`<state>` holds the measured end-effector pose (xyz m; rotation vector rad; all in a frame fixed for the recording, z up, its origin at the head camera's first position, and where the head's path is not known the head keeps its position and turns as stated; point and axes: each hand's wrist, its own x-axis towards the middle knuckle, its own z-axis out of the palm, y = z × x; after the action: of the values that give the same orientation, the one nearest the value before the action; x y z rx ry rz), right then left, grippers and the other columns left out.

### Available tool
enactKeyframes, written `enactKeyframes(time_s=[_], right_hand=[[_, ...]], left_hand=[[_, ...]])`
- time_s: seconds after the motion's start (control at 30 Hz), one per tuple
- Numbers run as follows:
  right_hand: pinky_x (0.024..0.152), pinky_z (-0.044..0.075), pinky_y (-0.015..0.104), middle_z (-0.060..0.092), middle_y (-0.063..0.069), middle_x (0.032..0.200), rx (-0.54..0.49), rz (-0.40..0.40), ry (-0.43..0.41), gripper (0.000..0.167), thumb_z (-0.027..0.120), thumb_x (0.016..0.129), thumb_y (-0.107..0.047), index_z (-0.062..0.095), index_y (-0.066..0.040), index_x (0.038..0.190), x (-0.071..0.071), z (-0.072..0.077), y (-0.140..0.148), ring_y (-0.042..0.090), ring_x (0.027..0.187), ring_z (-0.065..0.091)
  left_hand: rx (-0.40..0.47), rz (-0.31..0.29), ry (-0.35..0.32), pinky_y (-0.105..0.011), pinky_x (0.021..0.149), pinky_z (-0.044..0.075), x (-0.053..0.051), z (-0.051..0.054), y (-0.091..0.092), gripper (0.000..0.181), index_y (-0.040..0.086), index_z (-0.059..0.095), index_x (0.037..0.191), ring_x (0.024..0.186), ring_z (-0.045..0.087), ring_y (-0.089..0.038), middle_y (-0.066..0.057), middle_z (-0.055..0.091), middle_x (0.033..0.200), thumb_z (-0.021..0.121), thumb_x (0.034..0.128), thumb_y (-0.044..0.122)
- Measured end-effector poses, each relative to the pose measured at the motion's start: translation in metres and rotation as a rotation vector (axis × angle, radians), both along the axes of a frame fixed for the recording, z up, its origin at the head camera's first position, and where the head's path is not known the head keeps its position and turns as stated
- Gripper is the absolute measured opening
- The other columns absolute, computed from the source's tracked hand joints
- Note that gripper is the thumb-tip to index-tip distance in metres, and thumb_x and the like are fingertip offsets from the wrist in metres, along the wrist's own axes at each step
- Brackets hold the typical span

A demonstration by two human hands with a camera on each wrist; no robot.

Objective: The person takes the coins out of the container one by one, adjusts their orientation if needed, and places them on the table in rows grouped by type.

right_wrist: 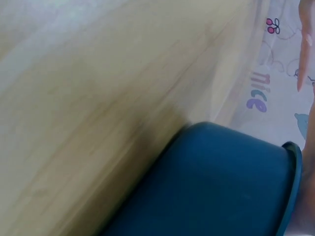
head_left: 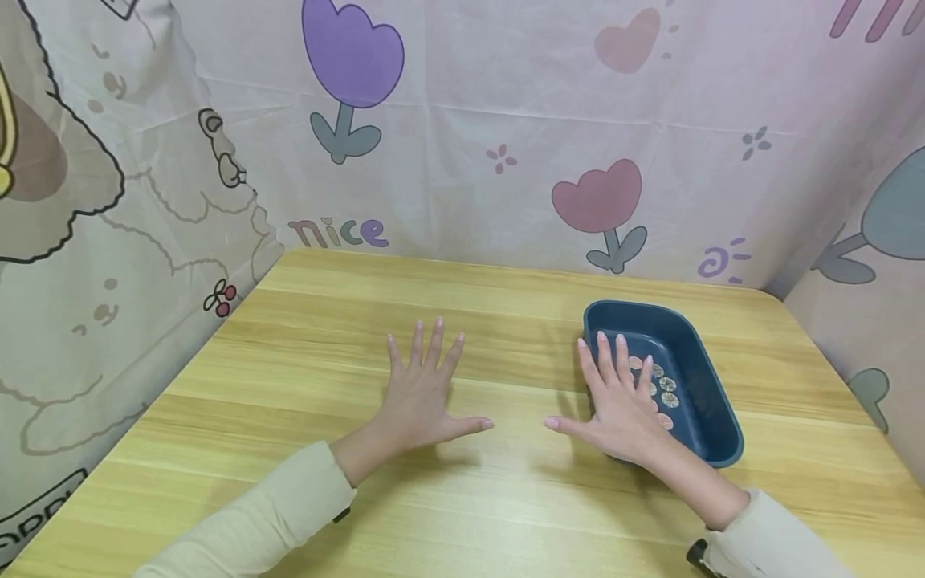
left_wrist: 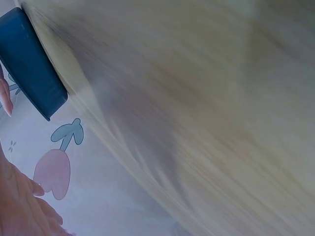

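Both hands are held palm down with the fingers spread, and neither grips anything. My left hand (head_left: 419,401) hovers over the wooden table (head_left: 325,337), left of the middle. My right hand (head_left: 621,409) is above the left side of a dark blue tray (head_left: 711,401), hiding part of it. Inside the tray lie several small round coin-like pieces (head_left: 668,384), some silvery and some copper-pink; the hand covers others. The right wrist view shows the tray's outer wall (right_wrist: 206,182) close by. In the left wrist view the tray (left_wrist: 32,64) stands farther off, near the left fingers (left_wrist: 29,206).
A pale cloth (head_left: 462,185) printed with flowers and the word "nice" hangs behind the table. More printed cloth (head_left: 108,321) hangs along the left side and on the right. Light sleeves (head_left: 267,514) cover the forearms, with a dark strap (head_left: 701,554) at the right wrist.
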<state>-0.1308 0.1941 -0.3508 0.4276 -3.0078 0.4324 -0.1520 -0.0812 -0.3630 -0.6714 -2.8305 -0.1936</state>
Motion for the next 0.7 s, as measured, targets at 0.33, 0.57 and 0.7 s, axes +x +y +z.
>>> enactKeyframes(time_s=[0.33,0.57,0.7], right_hand=[[0.108,-0.019,0.057,-0.019,0.012,0.154,-0.005,0.020,0.021,0.111,0.058,0.078,-0.063,-0.009,-0.008,0.148,0.006,0.009,0.030,0.024,0.138,-0.028],[0.109,-0.018,0.057,-0.018,0.010,0.154,-0.026,0.002,0.031,0.113,0.061,0.078,-0.059,-0.010,-0.004,0.147,0.012,0.008,0.058,0.022,0.140,-0.026],[0.109,-0.021,0.053,-0.016,0.012,0.154,-0.060,0.019,0.042,0.111,0.064,0.080,-0.053,-0.010,-0.003,0.147,0.012,0.007,0.074,0.027,0.141,-0.023]], left_hand=[[0.011,-0.049,-0.052,-0.072,0.103,-0.001,0.003,0.006,0.012,0.114,0.011,0.005,0.150,0.141,-0.006,-0.041,-0.019,-0.006,0.154,0.054,0.0695,0.077],[-0.022,-0.096,-0.075,-0.070,0.105,0.003,0.004,0.004,0.030,0.115,0.008,0.003,0.149,0.142,-0.004,-0.038,-0.018,-0.007,0.154,0.048,0.0717,0.079],[-0.023,-0.130,-0.088,-0.069,0.107,0.005,0.004,0.003,0.041,0.114,0.007,0.001,0.149,0.143,-0.005,-0.037,-0.017,-0.010,0.154,0.047,0.0730,0.079]])
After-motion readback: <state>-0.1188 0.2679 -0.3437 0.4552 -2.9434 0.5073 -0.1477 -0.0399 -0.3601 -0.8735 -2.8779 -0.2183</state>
